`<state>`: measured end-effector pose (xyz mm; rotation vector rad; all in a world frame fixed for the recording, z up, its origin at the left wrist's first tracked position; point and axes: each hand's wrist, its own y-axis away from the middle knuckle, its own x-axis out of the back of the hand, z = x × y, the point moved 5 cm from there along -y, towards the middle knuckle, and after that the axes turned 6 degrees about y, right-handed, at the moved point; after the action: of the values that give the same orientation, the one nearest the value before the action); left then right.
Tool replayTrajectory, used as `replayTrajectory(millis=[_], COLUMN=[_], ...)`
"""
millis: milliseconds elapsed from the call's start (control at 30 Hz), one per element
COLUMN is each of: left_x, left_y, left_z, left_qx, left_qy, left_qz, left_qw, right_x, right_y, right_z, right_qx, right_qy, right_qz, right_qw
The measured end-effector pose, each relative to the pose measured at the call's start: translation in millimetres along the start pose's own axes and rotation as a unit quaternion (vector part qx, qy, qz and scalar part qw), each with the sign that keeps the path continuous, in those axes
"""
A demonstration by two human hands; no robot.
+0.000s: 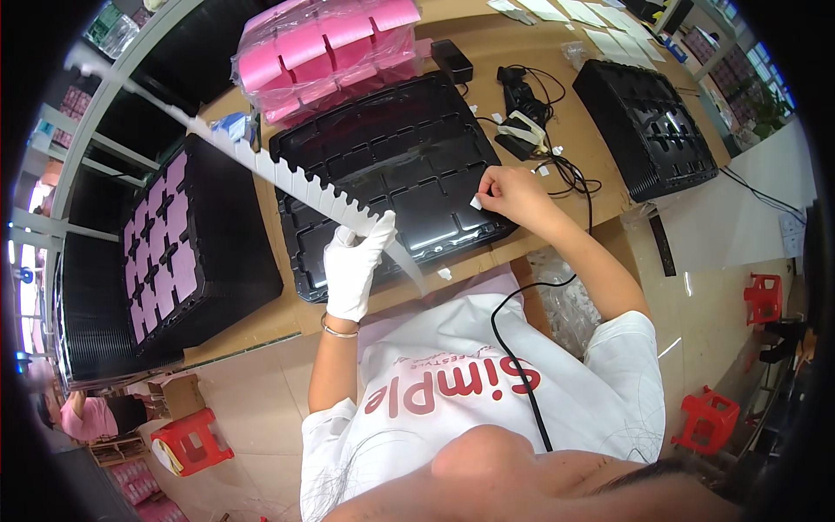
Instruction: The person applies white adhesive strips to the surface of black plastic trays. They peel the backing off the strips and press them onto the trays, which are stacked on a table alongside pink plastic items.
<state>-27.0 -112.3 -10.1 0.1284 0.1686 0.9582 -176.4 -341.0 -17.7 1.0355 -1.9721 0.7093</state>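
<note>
My left hand [350,268], in a white glove, pinches a long white strip [291,180] with a notched edge. The strip reaches up and away to the far left, and a short tail hangs below the hand. Between the bare fingertips of my right hand [515,197] is a small white sticker-like piece [476,203]. Both hands are over the near part of a shiny black plastic tray [426,184] with moulded compartments, which lies on the cardboard-covered table. Whether my right fingers touch the tray I cannot tell.
Plastic-wrapped pink sheets [326,48] stand behind the tray. Black tray stacks stand left [230,235], with pink inserts, and right [644,126]. Black cables [570,178] and a pale clamp-like tool [524,130] lie between. Red stools [704,419] stand on the floor.
</note>
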Motion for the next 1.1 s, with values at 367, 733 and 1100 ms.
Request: replayTrajectory(millis=[367,733,1100], left_x=[17,26,22], left_y=[22,74,7], left_z=[-4,-206,-196], left_qx=[-0.134,-0.080,0.022], left_qy=[-0.119,-0.390,-0.485], left_qz=[0.013,-0.309,-0.173], left_qw=[0.984,0.863,0.857], right_x=[44,-60,109], right_y=[63,371,-52], right_z=[9,381,-56], right_qx=[-0.026,-0.590,0.298], right_qy=[-0.320,0.411,0.135], right_qz=[0.015,0.135,0.441], right_qw=[0.947,0.682,0.836])
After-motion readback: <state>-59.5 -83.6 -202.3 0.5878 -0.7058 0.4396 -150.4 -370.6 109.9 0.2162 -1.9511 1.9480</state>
